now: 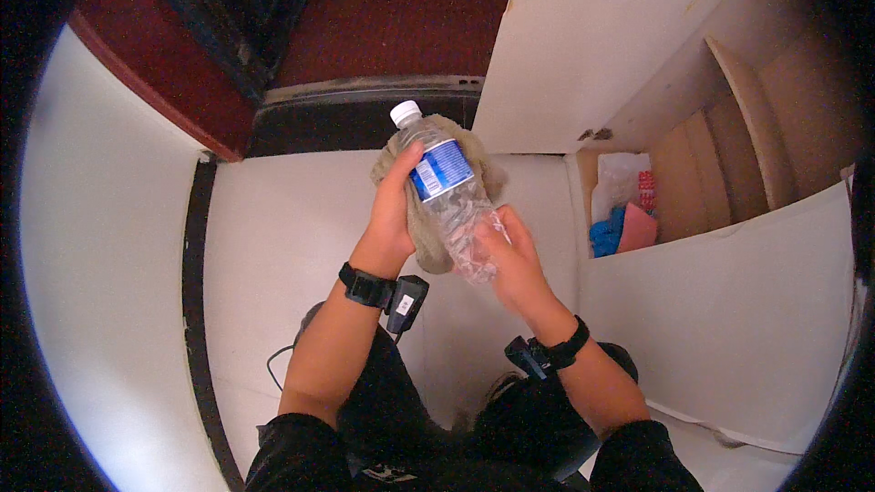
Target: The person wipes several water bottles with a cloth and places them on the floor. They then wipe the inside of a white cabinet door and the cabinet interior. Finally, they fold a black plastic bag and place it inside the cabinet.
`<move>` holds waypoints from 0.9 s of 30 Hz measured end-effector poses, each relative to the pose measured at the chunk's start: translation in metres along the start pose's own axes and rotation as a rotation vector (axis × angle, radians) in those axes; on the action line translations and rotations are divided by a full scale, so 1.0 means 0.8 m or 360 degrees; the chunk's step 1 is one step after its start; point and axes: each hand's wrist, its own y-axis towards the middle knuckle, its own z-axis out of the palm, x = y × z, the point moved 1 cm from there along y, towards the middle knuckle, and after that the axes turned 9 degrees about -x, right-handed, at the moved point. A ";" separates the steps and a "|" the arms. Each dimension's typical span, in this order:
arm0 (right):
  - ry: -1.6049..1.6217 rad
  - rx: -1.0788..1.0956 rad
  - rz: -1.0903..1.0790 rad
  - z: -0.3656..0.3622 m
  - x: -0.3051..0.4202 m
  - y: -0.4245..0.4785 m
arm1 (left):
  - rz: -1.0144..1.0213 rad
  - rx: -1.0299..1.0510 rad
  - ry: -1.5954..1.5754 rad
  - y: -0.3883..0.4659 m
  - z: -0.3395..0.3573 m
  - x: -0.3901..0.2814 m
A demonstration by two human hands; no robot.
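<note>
A clear plastic bottle point(442, 174) with a white cap and a blue printed label is tilted in front of me, cap end up and to the left. Its lower part looks crumpled. My left hand point(391, 215) holds the bottle near the label, thumb on top. Behind the bottle is a greenish-beige cloth point(429, 242), bunched against the left hand; its fingers are hidden there. The bottle's lower end sits in the grip of my right hand point(516, 256), with the thumb on the crumpled plastic.
To the right, a white cabinet has an open door point(581, 34) and inner shelves point(745, 116). A clear plastic bag point(615, 181) and blue and pink items lie inside. A doorway threshold point(376, 90) leads to a dark red floor point(403, 20). A white wall point(102, 219) stands left.
</note>
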 end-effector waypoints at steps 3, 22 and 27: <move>0.0786 0.0469 0.0854 -0.005 0.007 0.001 | -0.0030 0.0119 -0.0039 0.001 -0.005 0.000; -0.1105 -0.0062 -0.0771 0.038 0.016 0.022 | 0.0067 0.0024 -0.0067 0.009 -0.022 0.007; -0.0018 0.0032 0.0250 0.037 0.036 0.049 | -0.0039 -0.0144 0.0374 0.012 -0.033 0.022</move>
